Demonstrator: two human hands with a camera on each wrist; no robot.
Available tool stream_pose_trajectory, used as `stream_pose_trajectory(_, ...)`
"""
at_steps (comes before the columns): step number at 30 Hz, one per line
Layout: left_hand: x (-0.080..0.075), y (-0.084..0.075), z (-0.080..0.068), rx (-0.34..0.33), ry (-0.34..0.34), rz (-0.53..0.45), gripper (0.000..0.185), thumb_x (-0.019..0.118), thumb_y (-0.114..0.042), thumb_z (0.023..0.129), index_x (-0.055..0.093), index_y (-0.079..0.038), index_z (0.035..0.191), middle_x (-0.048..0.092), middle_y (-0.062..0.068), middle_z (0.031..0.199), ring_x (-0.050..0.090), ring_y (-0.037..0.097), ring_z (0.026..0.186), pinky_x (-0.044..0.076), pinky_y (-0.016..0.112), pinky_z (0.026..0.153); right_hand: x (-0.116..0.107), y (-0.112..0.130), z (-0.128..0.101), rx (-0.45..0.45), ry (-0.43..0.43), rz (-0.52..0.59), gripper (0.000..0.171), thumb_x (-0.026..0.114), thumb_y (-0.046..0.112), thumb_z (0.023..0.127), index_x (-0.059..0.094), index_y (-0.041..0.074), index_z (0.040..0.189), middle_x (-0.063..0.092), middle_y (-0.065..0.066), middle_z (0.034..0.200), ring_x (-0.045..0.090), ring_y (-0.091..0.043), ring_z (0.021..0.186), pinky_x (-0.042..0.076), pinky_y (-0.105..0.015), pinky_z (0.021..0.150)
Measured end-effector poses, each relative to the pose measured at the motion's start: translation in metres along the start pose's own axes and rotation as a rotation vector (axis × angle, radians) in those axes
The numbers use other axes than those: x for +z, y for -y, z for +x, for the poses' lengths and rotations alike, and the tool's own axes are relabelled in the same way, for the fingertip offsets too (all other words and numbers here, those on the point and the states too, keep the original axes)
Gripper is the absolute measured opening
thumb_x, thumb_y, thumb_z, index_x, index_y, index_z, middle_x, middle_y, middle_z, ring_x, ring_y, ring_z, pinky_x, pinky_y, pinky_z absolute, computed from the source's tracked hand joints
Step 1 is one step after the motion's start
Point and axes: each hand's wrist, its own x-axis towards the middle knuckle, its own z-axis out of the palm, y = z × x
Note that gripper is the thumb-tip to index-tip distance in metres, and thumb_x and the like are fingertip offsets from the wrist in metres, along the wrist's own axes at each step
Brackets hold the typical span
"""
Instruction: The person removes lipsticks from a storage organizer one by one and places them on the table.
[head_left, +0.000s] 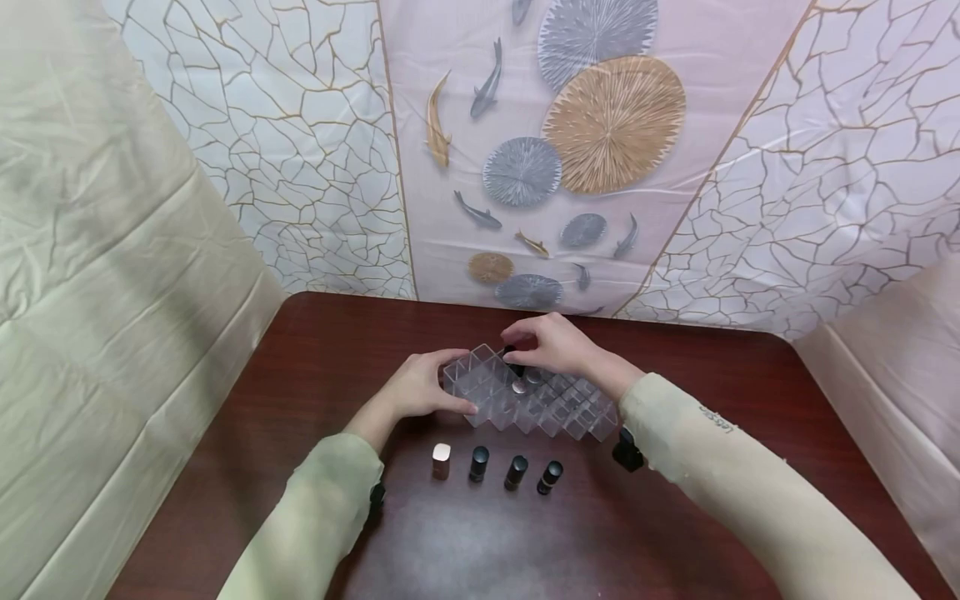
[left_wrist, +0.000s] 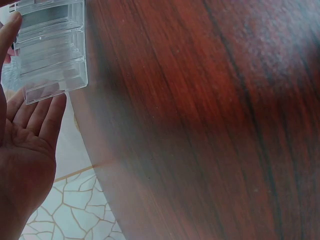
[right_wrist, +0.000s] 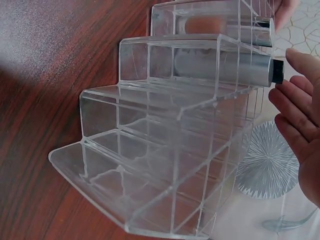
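A clear stepped acrylic lipstick organizer with diamond-shaped slots stands on the table. My left hand holds its left end, thumb at the front and fingers behind; the left wrist view shows that hand against the clear wall. Over the back of the organizer, my right hand pinches a dark-topped lipstick. In the right wrist view a silver tube with a black end lies within a slot, its end between the thumb and fingers of the right hand. Beside it sits another silver-capped tube.
In front of the organizer several lipsticks stand in a row: a rose-gold one and black ones. The dark red wooden table meets a patterned cloth wall at the back.
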Motion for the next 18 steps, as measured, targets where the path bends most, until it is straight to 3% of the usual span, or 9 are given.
stream_pose_trajectory(7, 0.0001, -0.0011, -0.0007, 0.003, 0.001, 0.006, 0.093, 0.098, -0.046, 0.072, 0.061, -0.016, 0.152, 0.075, 0.006, 0.129, 0.068, 0.021, 0.110, 0.054, 0.042, 0.100, 0.0039, -0.0012, 0.0011, -0.001, -0.002, -0.003, 0.033, 0.080, 0.020, 0.098, 0.077, 0.003, 0.126, 0.079, -0.010, 0.120, 0.077, -0.023, 0.102, 0.062, -0.044, 0.088)
stream_pose_trajectory(18, 0.0003, 0.0001, -0.0011, 0.005, -0.003, -0.004, 0.093, 0.098, -0.046, 0.072, 0.062, -0.015, 0.151, 0.074, 0.006, 0.129, 0.068, 0.021, 0.109, 0.054, 0.043, 0.099, 0.0047, 0.0016, 0.0052, -0.022, 0.000, 0.012, 0.029, 0.081, 0.012, 0.095, 0.077, 0.001, 0.122, 0.079, -0.011, 0.117, 0.076, -0.028, 0.107, 0.061, -0.044, 0.092)
